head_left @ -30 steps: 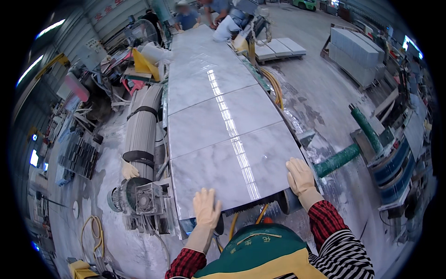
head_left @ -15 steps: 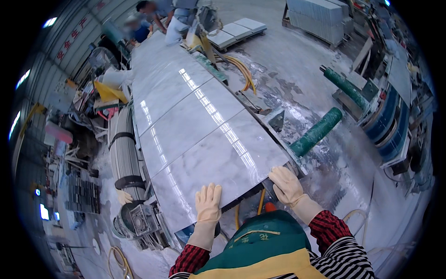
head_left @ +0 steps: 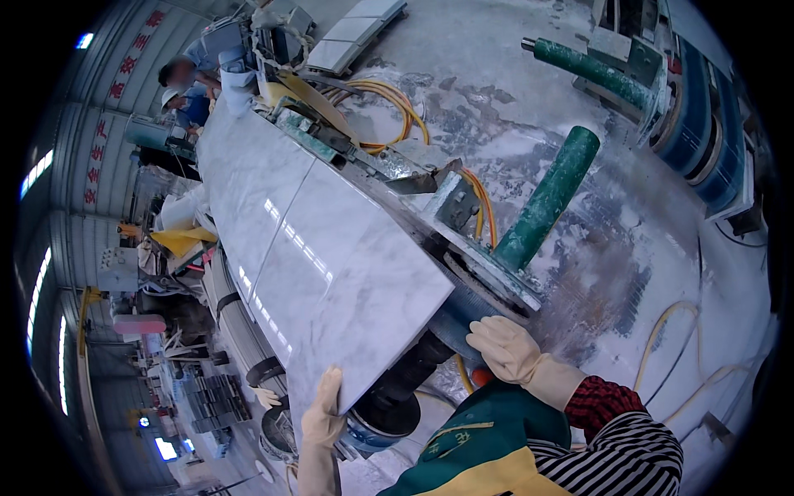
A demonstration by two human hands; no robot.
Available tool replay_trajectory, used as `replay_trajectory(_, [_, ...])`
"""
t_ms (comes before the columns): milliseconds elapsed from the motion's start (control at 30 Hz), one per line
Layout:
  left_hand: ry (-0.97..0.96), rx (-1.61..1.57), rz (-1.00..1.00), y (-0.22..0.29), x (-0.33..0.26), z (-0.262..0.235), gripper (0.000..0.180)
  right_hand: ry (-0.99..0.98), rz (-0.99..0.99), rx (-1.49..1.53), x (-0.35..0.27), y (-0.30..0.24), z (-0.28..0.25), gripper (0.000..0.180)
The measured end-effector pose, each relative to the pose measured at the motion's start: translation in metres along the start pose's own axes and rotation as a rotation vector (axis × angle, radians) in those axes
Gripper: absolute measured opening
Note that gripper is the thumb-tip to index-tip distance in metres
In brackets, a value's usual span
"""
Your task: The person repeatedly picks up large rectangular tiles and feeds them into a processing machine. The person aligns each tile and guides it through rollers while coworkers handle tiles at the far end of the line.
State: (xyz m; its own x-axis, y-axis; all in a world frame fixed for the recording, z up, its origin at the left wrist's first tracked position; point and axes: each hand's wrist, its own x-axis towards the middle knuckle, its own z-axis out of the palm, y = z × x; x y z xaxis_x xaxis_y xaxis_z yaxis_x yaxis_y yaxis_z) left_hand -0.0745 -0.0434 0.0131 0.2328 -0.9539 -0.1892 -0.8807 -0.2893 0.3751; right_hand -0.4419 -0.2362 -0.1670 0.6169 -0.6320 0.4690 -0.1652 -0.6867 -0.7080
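My left hand (head_left: 322, 412), in a cream rubber glove, rests at the near corner of a polished white marble slab (head_left: 360, 285). Its fingers lie stretched against the slab, and part of the hand is hard to make out. Off the slab's right corner, my gloved right hand (head_left: 506, 347) has its fingers extended and holds nothing. It is close to the blue conveyor belt (head_left: 463, 318). Below the slab's near edge shows a dark roller end (head_left: 389, 413). Another marble slab (head_left: 248, 186) lies beyond a thin seam on the same line.
A green roller (head_left: 550, 198) juts out on the right, with yellow hoses (head_left: 405, 116) behind it. A loose cream glove (head_left: 265, 397) lies by the bundled strips (head_left: 236, 310) at left. Two people (head_left: 186, 95) stand at the far end. A second blue-belted machine (head_left: 703, 124) stands far right.
My right hand has come off the slab's corner. The view has turned and shifted. The near slab sits at a different angle, and more of the belt and roller shows past its edge.
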Motion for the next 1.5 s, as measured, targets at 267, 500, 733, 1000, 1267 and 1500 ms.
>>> replay_trajectory(267, [-0.075, 0.171, -0.026, 0.005, 0.003, -0.009, 0.074, -0.021, -0.006, 0.032, -0.006, 0.008, -0.004, 0.046])
replay_trajectory(500, [-0.036, 0.116, 0.007, 0.011, 0.0, -0.01, 0.069, -0.028, -0.023, 0.147, 0.005, -0.003, -0.016, 0.045])
replay_trajectory(733, [-0.045, 0.143, -0.097, 0.034, 0.0, -0.009, 0.07, -0.185, 0.006, 0.595, 0.052, -0.061, 0.038, 0.052])
replay_trajectory(1000, [0.078, 0.096, 0.046, 0.042, 0.0, -0.012, 0.065, -0.393, 0.36, 0.928, 0.115, -0.158, 0.125, 0.06])
replay_trajectory(1267, [0.596, 0.213, 0.474, 0.014, -0.074, 0.004, 0.042, -0.387, 0.761, 0.604, 0.109, -0.156, 0.124, 0.059])
replay_trajectory(1500, [0.623, -0.098, 0.383, -0.077, -0.142, 0.101, 0.045, -0.143, 0.815, 0.961, 0.131, -0.196, 0.116, 0.055])
